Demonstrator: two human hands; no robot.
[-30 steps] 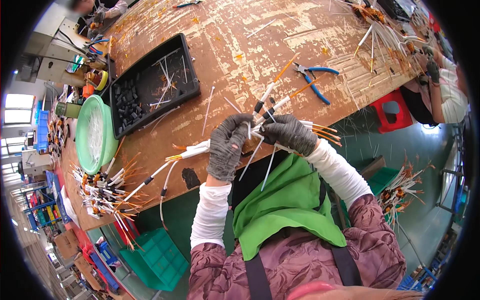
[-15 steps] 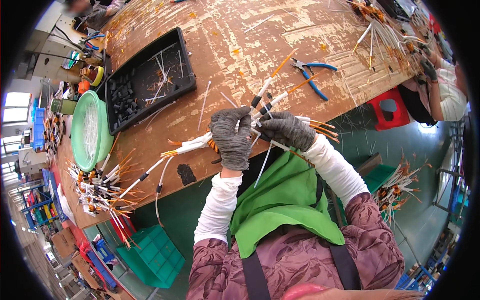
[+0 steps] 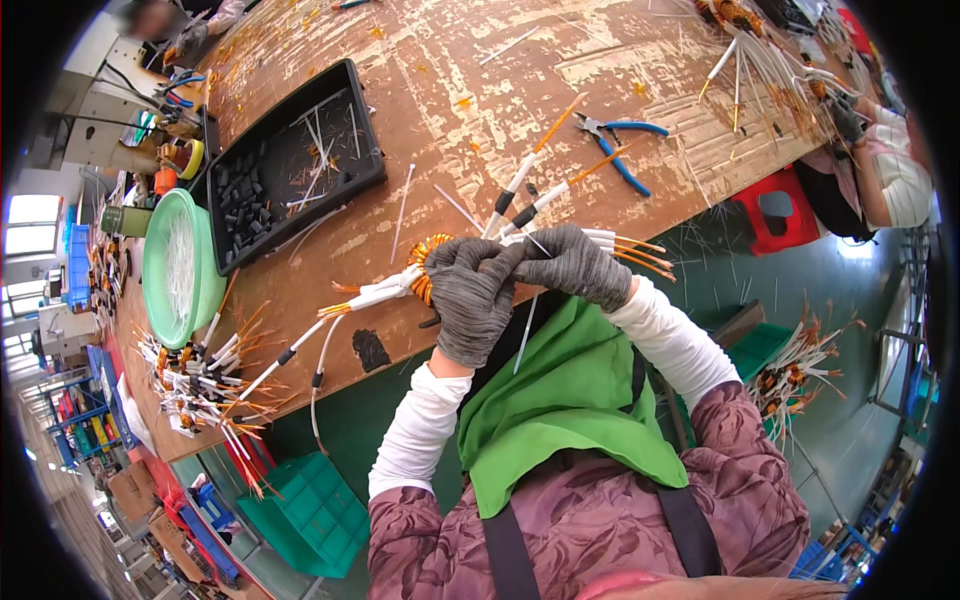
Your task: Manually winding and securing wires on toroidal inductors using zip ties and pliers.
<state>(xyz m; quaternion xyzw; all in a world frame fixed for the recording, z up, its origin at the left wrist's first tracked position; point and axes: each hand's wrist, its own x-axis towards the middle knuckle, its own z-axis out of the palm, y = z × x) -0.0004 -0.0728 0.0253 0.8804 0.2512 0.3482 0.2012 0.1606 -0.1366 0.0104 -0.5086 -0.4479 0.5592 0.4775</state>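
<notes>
One gloved left hand (image 3: 472, 305) is clamped on the orange wire coil (image 3: 424, 251) near the bench's (image 3: 455, 120) edge; the right hand (image 3: 585, 270) meets it, fingers curled, their exact grip hidden. Blue-handled cutters (image 3: 633, 126) lie beyond.

The wooden table (image 3: 440, 130) looks rough, the coil (image 3: 421, 256) glossy metal, the tray (image 3: 310, 215) plastic.

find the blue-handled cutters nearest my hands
In the head view, the blue-handled cutters lie on the worn tabletop, right of centre, beyond the right hand.
</notes>
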